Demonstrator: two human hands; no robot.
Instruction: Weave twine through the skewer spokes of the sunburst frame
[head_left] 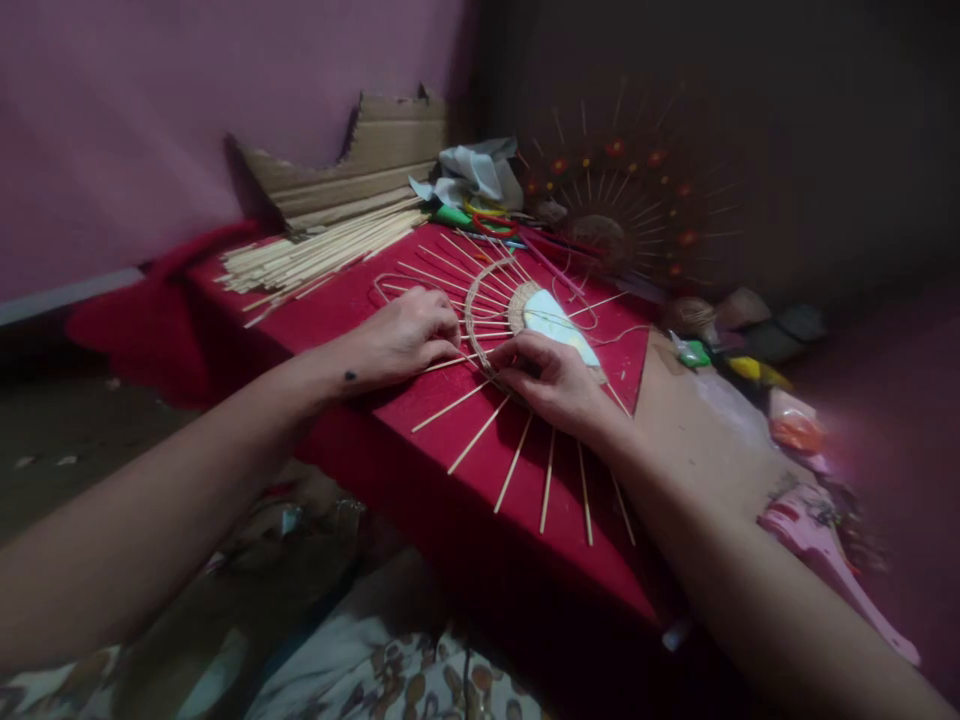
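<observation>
A sunburst of thin wooden sticks (513,462) radiates from a small round woven hub (520,305) with a pale centre (556,325), lying on a red cloth-covered table (352,330). A ring of tan cord (472,305) runs across the sticks around the hub. My left hand (401,335) rests on the sticks at the ring's left side, fingers curled and pinching at the cord. My right hand (551,380) presses on the ring's near side, fingertips pinched on the cord between sticks.
A bundle of loose sticks (315,255) lies at the table's far left, before a torn cardboard piece (360,165). White cloth (476,170), scissors with red handles (491,222) and a finished beaded sunburst (622,190) sit behind. Small packets (750,370) and a pink tool (817,540) lie right.
</observation>
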